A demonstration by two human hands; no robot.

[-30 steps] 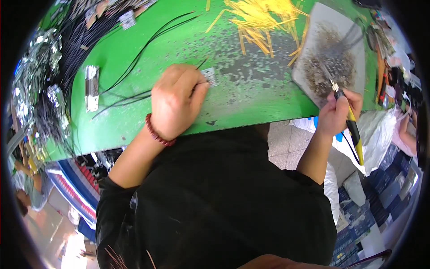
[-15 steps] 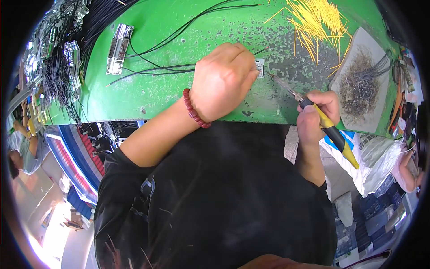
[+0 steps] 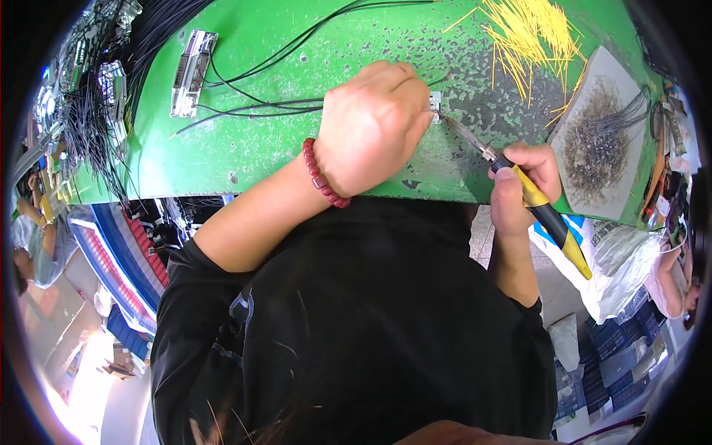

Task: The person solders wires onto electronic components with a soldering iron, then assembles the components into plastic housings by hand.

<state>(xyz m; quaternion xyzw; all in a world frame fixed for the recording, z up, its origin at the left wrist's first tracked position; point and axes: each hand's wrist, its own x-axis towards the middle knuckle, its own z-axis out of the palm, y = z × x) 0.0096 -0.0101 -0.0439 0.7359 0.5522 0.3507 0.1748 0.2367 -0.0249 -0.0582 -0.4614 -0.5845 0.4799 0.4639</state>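
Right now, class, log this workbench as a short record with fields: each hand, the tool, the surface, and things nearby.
Left hand: fist pressing a small metal connector to the bench
Right hand: grips a yellow-and-black soldering iron, tip at the connector
Surface: green bench, worn
Nearby: black wires, yellow wire pieces, grey pad

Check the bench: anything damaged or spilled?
Yes. The green bench top is chipped and pitted, worst near the small connector. Yellow wire pieces lie scattered loose at the far right. Nothing else stands out.
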